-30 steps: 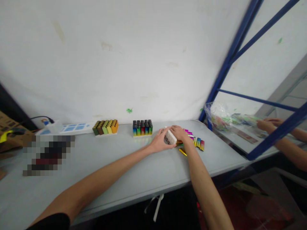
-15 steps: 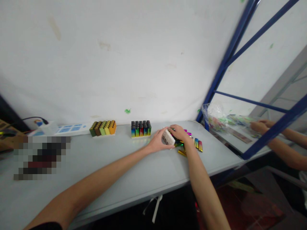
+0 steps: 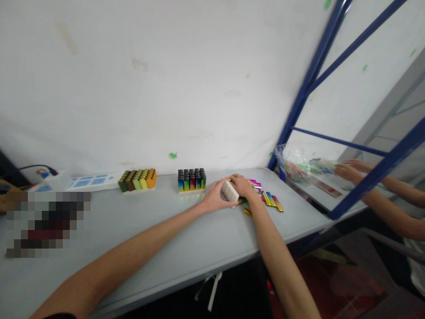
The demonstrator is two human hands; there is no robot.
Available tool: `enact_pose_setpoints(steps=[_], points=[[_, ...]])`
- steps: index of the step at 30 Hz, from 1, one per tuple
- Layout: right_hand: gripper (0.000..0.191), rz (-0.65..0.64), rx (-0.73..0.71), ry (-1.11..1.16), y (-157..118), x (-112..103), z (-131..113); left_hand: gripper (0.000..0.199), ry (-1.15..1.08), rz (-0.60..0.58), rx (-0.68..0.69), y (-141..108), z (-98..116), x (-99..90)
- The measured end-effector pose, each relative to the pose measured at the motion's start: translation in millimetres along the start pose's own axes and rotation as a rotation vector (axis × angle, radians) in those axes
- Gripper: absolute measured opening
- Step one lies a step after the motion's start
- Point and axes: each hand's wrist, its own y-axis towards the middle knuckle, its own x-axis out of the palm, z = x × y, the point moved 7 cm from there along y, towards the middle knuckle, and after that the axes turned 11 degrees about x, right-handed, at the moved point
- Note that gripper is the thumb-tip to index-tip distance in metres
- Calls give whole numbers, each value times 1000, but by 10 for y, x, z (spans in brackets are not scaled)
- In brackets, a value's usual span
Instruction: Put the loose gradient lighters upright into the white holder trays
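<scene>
My left hand (image 3: pixel 214 196) grips a white tray (image 3: pixel 229 191) tipped on its side, its studded base turned toward me. The thumb runs along the tray's lower edge and the fingers along its upper edge. Against the tray's far side is my right hand (image 3: pixel 241 186), with curled fingers mostly hidden; what they hold does not show. Loose shiny lighters in several colours (image 3: pixel 272 201) lie on the table just right of this hand. A gold lighter (image 3: pixel 247 212) lies partly under my right wrist.
Further left, a white-based tray holds upright black-topped lighters (image 3: pixel 191 180), and another holds green, brown and orange ones (image 3: pixel 137 180). A power strip (image 3: pixel 93 181) lies by the wall. Blue rack posts (image 3: pixel 300 104) rise at right, where another person's hands (image 3: pixel 348 170) work near a plastic bag (image 3: pixel 294 164).
The view has shifted slightly. My right hand sits closer against the tray, and more of the loose lighters show on its right. The left hand keeps its hold on the tray.
</scene>
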Motion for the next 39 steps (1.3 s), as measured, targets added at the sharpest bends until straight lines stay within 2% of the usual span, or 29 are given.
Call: enact_pose_setpoints(steps=[6, 10, 13, 19, 24, 30, 35, 39], points=[[41, 35, 11, -8, 16, -83, 8, 104, 26, 0, -14, -8, -33, 5], [33, 26, -7, -26, 22, 53, -168, 104, 10, 4, -9, -5, -56, 3], [39, 3, -18, -34, 1, 146, -244, 103, 12, 12, -13, -7, -71, -11], [37, 16, -65, -10, -101, 38, -176, 102, 32, 14, -14, -8, -79, 0], [32, 39, -56, -2, -80, -47, -159, 103, 38, 17, -9, -5, -75, 8], [37, 18, -73, -27, -122, 74, -277, 101, 32, 21, 17, -12, -118, 9], [46, 21, -58, -50, -180, 112, -252, 100, 49, 23, 15, -19, -114, 3], [39, 24, -56, -47, -154, 73, -193, 94, 83, 35, -7, -27, -39, -27]])
